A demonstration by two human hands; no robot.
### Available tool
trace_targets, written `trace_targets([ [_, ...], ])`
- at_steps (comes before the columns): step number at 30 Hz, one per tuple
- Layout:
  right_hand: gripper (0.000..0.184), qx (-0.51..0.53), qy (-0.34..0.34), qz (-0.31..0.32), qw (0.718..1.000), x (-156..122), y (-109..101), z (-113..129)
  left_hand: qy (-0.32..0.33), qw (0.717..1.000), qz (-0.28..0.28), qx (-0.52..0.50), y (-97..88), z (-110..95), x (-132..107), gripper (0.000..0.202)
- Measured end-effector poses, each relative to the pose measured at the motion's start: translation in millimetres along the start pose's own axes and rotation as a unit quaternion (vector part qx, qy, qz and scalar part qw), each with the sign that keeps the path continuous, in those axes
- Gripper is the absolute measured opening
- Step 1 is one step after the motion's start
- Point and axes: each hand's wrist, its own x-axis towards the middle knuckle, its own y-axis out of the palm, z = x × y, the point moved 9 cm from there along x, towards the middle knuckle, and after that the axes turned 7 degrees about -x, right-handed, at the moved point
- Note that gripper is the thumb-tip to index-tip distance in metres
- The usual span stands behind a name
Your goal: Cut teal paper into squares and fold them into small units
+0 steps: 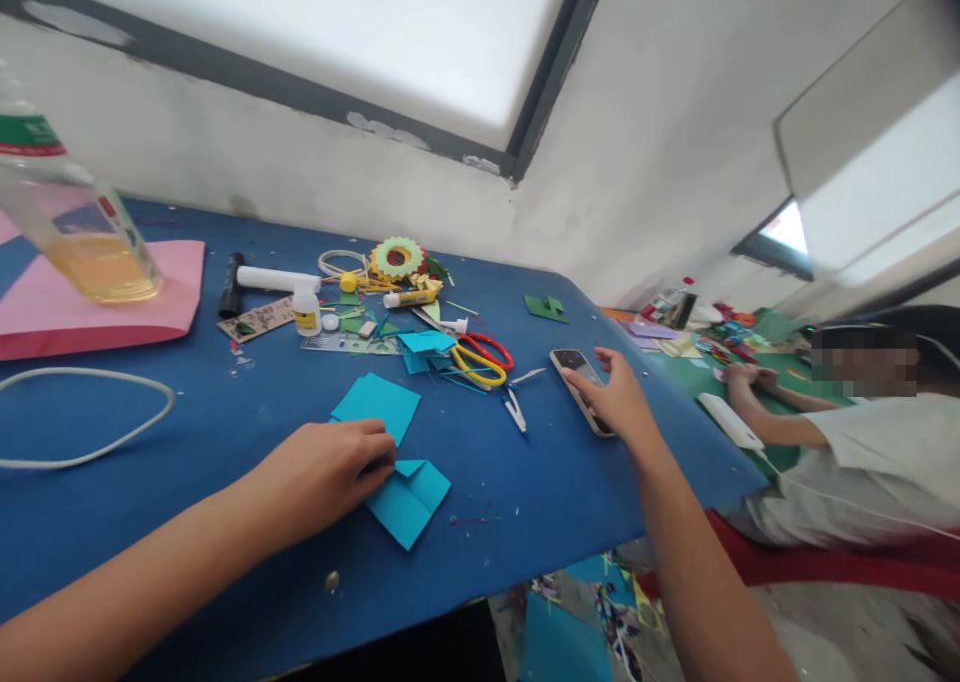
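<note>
Folded teal paper [409, 502] — under left hand's [326, 477] fingertips; right hand [615, 397] on phone [581, 387].

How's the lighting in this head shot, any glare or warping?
Head view: the pale window is blown out to plain white. Head view: soft daylight, a small shadow under the left hand on the folded teal paper. Head view: wide-angle warping tilts the blue table and stretches the clear plastic bottle at the left edge.

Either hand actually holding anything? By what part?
Nothing gripped. Left hand pins the folded teal paper flat at its left corner; right hand rests fingertips on the phone.
</note>
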Motion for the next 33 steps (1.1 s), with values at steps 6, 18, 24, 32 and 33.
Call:
trace_targets([
  [6,0.021,0.084,-0.488,0.156,0.855,-120,29,173,-0.019,0.999,-0.017,-0.032,-4.1,5,0,0.024],
  [18,0.025,0.001,-0.634,0.104,0.766,-168,52,185,-0.084,0.996,0.031,-0.025,-1.0,17,-6,0.019],
  [24,0.025,0.032,-0.57,0.143,0.809,-156,55,174,-0.058,0.993,0.081,-0.058,-2.6,19,-11,0.035],
  [32,0.045,0.08,-0.574,0.161,0.799,-169,51,190,0.007,0.999,0.042,0.013,-6.6,-2,-9,0.013],
  [33,0.055,0.079,-0.579,0.148,0.798,-174,47,192,0.019,0.999,0.032,0.039,-5.5,-7,-9,0.013],
])
